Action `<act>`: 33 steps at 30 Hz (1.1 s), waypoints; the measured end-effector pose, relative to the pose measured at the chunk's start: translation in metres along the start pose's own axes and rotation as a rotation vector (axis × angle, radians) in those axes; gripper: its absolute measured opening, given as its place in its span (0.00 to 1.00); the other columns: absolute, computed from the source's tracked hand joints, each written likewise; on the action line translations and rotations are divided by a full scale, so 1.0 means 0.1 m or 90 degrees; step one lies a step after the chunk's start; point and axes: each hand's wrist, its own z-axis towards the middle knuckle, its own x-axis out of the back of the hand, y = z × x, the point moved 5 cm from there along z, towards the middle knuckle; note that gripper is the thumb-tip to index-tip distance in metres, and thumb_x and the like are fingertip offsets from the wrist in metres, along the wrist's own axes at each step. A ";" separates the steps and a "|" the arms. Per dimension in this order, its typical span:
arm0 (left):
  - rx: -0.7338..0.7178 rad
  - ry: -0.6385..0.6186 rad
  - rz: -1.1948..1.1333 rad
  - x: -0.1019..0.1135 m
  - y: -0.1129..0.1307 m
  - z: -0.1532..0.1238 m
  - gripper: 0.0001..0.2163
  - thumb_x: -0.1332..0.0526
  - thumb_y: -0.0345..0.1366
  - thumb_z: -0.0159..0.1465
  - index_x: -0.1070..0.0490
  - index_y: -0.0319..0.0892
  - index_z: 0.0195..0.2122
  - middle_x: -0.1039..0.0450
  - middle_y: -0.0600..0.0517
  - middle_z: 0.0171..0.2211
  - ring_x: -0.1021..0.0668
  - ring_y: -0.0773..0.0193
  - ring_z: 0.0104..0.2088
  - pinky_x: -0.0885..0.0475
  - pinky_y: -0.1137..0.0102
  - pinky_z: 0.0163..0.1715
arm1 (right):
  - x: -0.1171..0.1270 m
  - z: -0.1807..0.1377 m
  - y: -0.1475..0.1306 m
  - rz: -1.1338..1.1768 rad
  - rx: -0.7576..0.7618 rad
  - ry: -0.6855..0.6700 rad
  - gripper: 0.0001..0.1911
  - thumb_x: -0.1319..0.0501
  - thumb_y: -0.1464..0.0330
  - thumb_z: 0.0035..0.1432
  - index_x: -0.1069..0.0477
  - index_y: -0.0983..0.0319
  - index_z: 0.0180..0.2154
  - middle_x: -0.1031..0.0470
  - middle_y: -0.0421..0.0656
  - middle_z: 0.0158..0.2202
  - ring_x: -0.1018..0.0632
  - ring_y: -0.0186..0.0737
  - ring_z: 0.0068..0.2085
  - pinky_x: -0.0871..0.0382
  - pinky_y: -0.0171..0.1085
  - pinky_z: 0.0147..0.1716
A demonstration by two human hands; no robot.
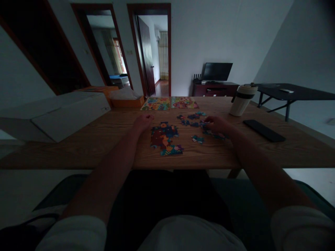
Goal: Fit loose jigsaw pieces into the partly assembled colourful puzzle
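A partly joined jigsaw puzzle [163,135] lies on the wooden table in front of me, with a strip of joined pieces [172,150] at its lower edge. My left hand [143,121] rests on the table just beyond its upper left corner, fingers loosely curled, nothing visible in them. Over the loose puzzle pieces [193,123] to the right is my right hand [215,122], its fingertips pinched at a puzzle piece [202,123]. More pieces [216,134] lie partly under that hand. A single teal piece [197,139] sits nearer to me.
Two colourful picture sheets [157,104] [184,103] lie at the table's far edge. A white box [70,115] and an orange tissue box [128,102] stand left. On the right are a cream tumbler [242,100] and a black flat object [263,130].
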 end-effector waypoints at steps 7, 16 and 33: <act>-0.010 -0.013 0.031 0.00 0.03 -0.01 0.15 0.45 0.44 0.67 0.21 0.43 0.43 0.20 0.46 0.43 0.21 0.55 0.45 0.29 0.66 0.46 | -0.06 0.02 -0.09 -0.031 0.066 0.022 0.19 0.39 0.61 0.61 0.25 0.59 0.53 0.21 0.50 0.49 0.20 0.50 0.47 0.29 0.43 0.47; -0.036 -0.061 0.079 -0.05 0.08 -0.03 0.15 0.45 0.43 0.67 0.21 0.42 0.45 0.20 0.46 0.44 0.21 0.55 0.45 0.29 0.67 0.46 | -0.25 0.40 -0.65 -0.108 0.145 -0.084 0.28 0.38 0.61 0.61 0.31 0.61 0.61 0.26 0.53 0.56 0.24 0.55 0.55 0.33 0.46 0.55; -0.176 -0.228 0.102 -0.23 0.24 -0.21 0.17 0.36 0.46 0.61 0.23 0.49 0.50 0.22 0.49 0.52 0.23 0.53 0.51 0.31 0.65 0.52 | -0.40 0.85 -0.80 -0.079 0.116 -0.240 0.10 0.28 0.65 0.45 0.18 0.56 0.34 0.19 0.44 0.37 0.20 0.48 0.38 0.28 0.43 0.41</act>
